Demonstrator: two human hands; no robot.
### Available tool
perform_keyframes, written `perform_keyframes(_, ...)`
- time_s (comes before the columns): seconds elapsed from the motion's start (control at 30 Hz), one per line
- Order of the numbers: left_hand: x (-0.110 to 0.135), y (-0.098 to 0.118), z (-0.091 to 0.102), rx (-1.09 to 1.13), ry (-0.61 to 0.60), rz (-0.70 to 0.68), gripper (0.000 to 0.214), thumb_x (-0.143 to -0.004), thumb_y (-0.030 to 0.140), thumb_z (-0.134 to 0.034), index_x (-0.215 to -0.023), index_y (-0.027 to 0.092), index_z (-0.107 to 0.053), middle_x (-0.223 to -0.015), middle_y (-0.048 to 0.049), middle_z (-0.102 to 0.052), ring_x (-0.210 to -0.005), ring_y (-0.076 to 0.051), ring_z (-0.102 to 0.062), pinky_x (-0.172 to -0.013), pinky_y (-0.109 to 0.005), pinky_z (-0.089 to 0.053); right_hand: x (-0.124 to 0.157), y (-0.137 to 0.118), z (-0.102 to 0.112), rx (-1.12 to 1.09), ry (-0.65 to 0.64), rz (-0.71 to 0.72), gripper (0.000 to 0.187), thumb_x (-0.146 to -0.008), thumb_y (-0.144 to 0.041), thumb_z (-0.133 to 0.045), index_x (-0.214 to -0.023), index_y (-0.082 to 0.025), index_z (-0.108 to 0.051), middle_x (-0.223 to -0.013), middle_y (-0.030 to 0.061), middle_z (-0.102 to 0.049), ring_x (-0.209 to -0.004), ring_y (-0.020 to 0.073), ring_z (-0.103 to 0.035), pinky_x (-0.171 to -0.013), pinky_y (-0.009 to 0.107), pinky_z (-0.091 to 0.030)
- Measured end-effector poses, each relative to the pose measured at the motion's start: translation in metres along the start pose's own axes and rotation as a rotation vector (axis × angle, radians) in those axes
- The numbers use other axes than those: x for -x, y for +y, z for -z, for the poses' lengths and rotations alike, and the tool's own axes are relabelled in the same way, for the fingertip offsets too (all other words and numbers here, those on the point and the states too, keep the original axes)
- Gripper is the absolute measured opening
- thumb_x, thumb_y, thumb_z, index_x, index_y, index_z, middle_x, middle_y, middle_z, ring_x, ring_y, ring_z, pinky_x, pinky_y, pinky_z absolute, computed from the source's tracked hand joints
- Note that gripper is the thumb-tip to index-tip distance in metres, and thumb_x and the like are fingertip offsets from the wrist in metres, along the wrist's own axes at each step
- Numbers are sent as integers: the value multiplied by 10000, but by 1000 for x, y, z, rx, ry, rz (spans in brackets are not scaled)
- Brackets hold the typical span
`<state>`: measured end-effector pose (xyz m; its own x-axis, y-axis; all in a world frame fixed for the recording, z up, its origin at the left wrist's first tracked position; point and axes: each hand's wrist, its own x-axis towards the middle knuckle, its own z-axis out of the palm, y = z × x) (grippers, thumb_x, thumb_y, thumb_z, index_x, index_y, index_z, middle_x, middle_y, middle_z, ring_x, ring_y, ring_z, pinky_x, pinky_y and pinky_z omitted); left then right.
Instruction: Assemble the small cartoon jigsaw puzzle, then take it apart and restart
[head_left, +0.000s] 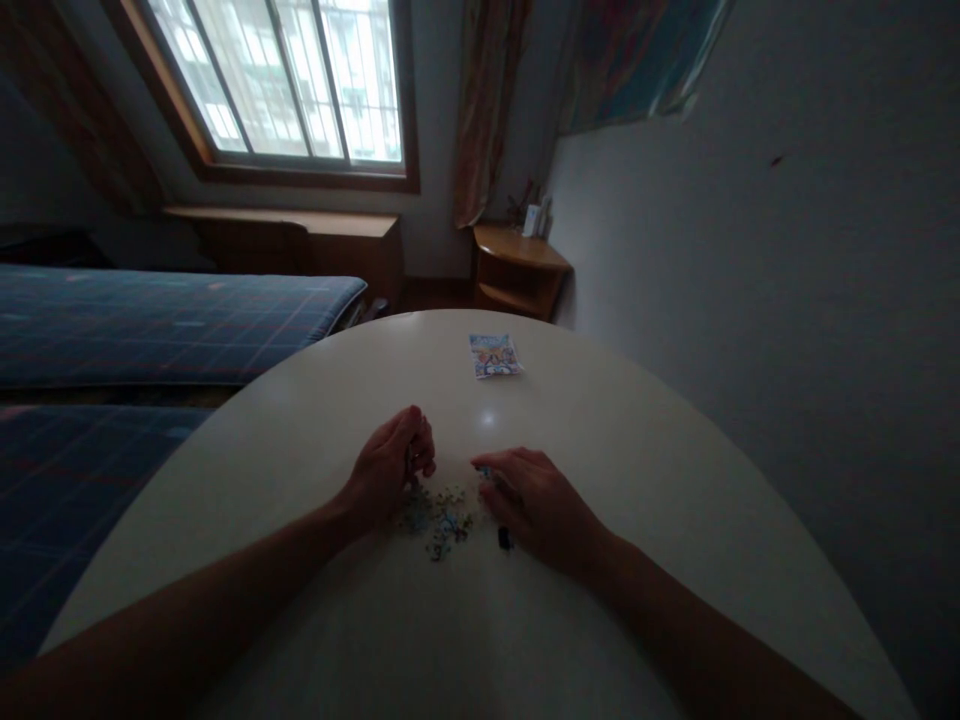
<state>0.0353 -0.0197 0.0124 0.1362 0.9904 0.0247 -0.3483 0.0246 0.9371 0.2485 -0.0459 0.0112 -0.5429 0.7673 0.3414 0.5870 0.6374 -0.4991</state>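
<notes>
Several small, multi-coloured pieces (450, 528) lie in a loose pile on the round white table (630, 450), too small to make out singly. At the pile's far left side is my left hand (386, 460), its fingers curled closed; what they hold, if anything, is hidden. My right hand (544, 505) rests to the right of the pile, fingers stretched forward and thumb apart. Between its fingertips and thumb shows a small bluish patterned bit (486, 474) on the tabletop, touched by the fingers. A small black object (504, 538) lies just below the right hand.
A colourful printed picture sheet (495, 356) lies near the table's far edge. Beyond the table on the left is a bed with blue plaid covering (172, 320). A wooden corner shelf (517, 245) stands behind, and a white wall (787, 290) runs along the right.
</notes>
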Motion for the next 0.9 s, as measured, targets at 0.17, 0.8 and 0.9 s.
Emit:
perform_keyframes(0.17,-6,13,13,-358,-50,-82,393,-870,514,-567,-693,170,-502,-612,30,-488,-567,-107,-479,-569,-243,-447,13,-2,11,161,-193,9,816,-785,-633,-645,-1433,-187,-427,-1493,168,-431,-1390,341,-361,-1139,564,-252)
perform_keyframes(0.8,25,29,16,-1401,-472,-87,279,-798,72,-520,-985,197,-685,-999,-57,-684,-827,-179,-650,-767,-285,-485,-4,8,0,106,-72,7,170,-891,-323,-653,-1007,-199,-658,-1001,74,-648,-969,220,-565,-889,382,-474)
perform_keyframes(0.9,20,21,16,-1213,-427,-141,229,-829,98,-515,-953,184,-687,-937,-48,-715,-780,-157,-656,-749,-272,-502,-3,13,2,103,-33,-30,150,-889,-326,-656,-970,-201,-650,-964,67,-652,-933,210,-578,-855,365,-481)
